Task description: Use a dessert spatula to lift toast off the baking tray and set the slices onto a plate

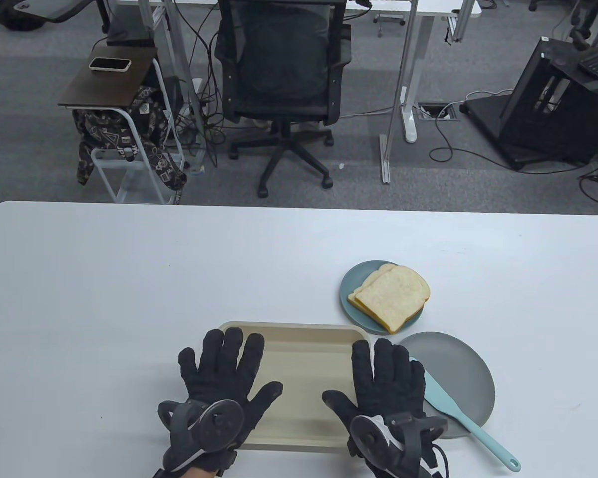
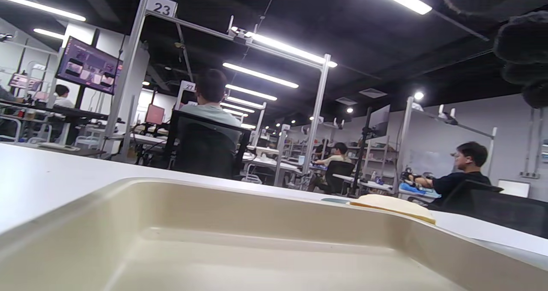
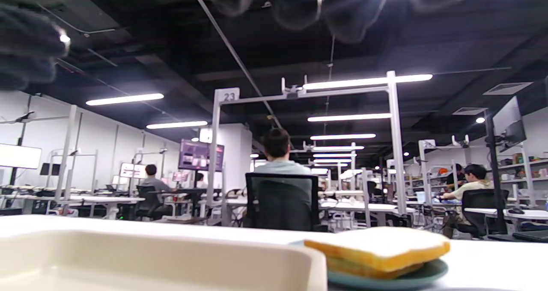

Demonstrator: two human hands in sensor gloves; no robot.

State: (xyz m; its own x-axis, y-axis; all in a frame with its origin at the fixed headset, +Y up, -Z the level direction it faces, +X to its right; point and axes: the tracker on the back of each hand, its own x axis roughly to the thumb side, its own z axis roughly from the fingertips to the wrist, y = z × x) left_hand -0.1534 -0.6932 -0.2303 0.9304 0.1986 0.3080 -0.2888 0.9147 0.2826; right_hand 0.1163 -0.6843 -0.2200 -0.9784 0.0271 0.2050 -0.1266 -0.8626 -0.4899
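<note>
fingers (image 1: 239,348) of the left hand (image 1: 219,378) lie straight and spread, flat over the left part of the baking tray (image 1: 299,348), gripping nothing. the right hand (image 1: 383,383) does the same at the tray's right end, fingers splayed and empty, its outer edge over the near rim of a grey plate (image 1: 458,368). the dessert spatula (image 1: 458,413) lies loose across that grey plate, just beside the right hand, handle pointing toward the person. the tray looks bare wherever it shows. two toast slices (image 1: 391,296) sit stacked on a blue-green plate (image 1: 349,303) just beyond the tray's far right corner, touching nothing else.

to my eye the transfer is done, or nearly: toast plated, tool down, both hands at rest on the bench side of things. if anything is left, it calls only for lifting the hands clear without nudging tray or spatula.
</note>
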